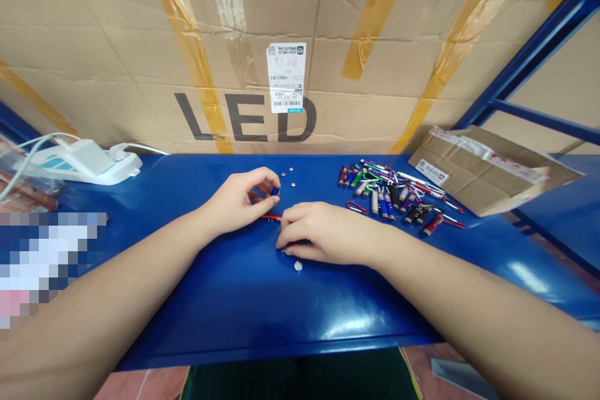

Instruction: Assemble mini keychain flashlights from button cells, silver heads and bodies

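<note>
My left hand (244, 200) is closed, with a small blue cylinder (275, 190) between thumb and fingers; most of it is hidden. Over the blue table my right hand (319, 231) curls downward, its fingertips pinched around a small dark thing I cannot make out. A red pen-like tube (272, 217) lies between the hands, its right end covered by the right fingers. Just below the right hand rests a silver coin-like disc (298, 266). Beyond the hands sit several tiny button cells (293, 185).
Right of the hands lies a pile of small coloured keychain flashlights (387, 203), with a red carabiner clip (356, 207) at its near side. An open cardboard box (482, 169) stands behind. A white power strip (94, 162) is at left. A large LED carton (248, 31) backs the table (281, 319).
</note>
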`<state>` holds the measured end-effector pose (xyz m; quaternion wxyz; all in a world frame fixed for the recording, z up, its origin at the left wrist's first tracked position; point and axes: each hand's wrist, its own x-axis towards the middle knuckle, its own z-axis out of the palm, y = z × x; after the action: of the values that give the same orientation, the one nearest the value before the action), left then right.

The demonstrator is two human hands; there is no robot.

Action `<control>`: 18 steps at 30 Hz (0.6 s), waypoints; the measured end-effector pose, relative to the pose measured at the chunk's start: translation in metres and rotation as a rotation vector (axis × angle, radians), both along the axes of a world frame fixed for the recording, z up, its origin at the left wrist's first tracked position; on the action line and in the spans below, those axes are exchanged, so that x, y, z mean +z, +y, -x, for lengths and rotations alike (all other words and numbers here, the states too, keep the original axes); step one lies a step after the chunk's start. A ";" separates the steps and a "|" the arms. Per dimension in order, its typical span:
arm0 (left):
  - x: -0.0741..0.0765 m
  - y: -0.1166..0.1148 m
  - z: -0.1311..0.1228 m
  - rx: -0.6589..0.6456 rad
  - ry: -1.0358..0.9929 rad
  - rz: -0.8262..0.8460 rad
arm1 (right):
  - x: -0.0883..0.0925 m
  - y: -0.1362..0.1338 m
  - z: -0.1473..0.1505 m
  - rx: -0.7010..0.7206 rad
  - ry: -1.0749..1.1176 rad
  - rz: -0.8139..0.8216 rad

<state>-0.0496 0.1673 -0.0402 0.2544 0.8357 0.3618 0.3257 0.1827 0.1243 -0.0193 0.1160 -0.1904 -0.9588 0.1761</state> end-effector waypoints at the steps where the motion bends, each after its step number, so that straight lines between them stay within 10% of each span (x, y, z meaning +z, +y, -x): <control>1: 0.000 0.000 0.000 -0.003 -0.011 0.012 | -0.002 0.000 0.002 0.015 -0.022 -0.005; 11: -0.001 -0.002 -0.008 -0.033 -0.262 0.395 | 0.001 0.024 -0.019 -0.424 0.514 0.018; 18: 0.003 -0.009 -0.012 -0.118 -0.363 0.509 | -0.006 0.028 -0.018 -0.400 0.532 0.035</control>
<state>-0.0372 0.1584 -0.0372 0.5344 0.6928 0.3312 0.3532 0.2006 0.1519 -0.0257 0.3911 -0.3242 -0.8354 0.2099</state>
